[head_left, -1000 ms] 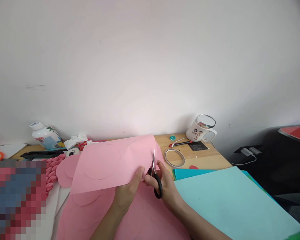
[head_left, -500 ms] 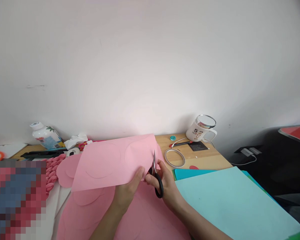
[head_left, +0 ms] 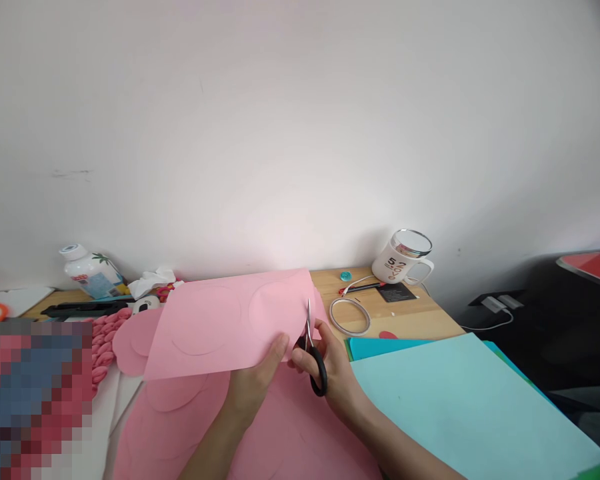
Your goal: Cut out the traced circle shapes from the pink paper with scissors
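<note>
A sheet of pink paper (head_left: 205, 327) with curved outlines drawn on it is held up above the table. My left hand (head_left: 257, 383) pinches its lower edge, thumb on top and fingers hidden beneath. In my right hand (head_left: 333, 370) are black-handled scissors (head_left: 319, 373), with fingers through the loops. Their metal blades point up and away, at the right part of the sheet; one blade shows above the paper. Below the sheet lie more pink paper pieces (head_left: 175, 427), some with rounded edges.
At right lies light blue paper (head_left: 455, 400) over darker sheets. Behind it stand a white mug (head_left: 400, 260), a tape ring (head_left: 350, 317) and a red-black pen (head_left: 363, 288). To the left are a white bottle (head_left: 93, 270), crumpled tissue (head_left: 153, 281) and pink braided yarn (head_left: 107, 347). A wall rises behind.
Both hands, the scissors and the pink sheet are almost where they were. The sheet's lower left corner has risen very slightly.
</note>
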`<move>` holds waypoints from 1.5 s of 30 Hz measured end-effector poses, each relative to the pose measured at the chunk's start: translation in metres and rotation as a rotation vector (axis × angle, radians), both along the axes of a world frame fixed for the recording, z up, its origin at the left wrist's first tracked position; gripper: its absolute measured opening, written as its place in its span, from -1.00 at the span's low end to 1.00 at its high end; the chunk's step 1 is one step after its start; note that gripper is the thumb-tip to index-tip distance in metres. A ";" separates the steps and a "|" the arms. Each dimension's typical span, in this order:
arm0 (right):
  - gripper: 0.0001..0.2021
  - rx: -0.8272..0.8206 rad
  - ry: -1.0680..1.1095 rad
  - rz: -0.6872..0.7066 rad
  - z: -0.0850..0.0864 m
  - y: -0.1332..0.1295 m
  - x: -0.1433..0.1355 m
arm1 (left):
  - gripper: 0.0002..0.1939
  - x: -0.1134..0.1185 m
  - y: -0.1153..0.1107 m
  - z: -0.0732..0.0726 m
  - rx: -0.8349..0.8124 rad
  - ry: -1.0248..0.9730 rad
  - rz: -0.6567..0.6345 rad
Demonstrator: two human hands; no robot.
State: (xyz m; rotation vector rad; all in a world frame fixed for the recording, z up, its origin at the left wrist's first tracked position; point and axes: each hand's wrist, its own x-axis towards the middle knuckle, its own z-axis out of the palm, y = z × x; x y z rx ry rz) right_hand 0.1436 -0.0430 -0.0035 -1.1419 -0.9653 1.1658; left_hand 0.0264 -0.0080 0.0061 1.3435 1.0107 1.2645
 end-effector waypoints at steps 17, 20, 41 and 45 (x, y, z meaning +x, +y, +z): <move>-0.57 -0.011 -0.036 -0.006 -0.004 0.000 0.002 | -0.84 -0.001 0.003 0.003 -0.080 -0.121 -0.098; -0.57 -0.014 -0.026 0.004 -0.004 0.001 0.002 | -0.85 0.000 0.002 0.006 -0.097 -0.162 -0.149; -0.52 -0.062 -0.044 -0.001 -0.013 0.000 0.001 | -0.72 -0.004 0.005 0.003 -0.069 -0.095 0.006; -0.46 -0.027 0.007 0.024 -0.012 0.002 0.003 | -0.72 -0.007 0.006 0.004 -0.057 -0.027 0.005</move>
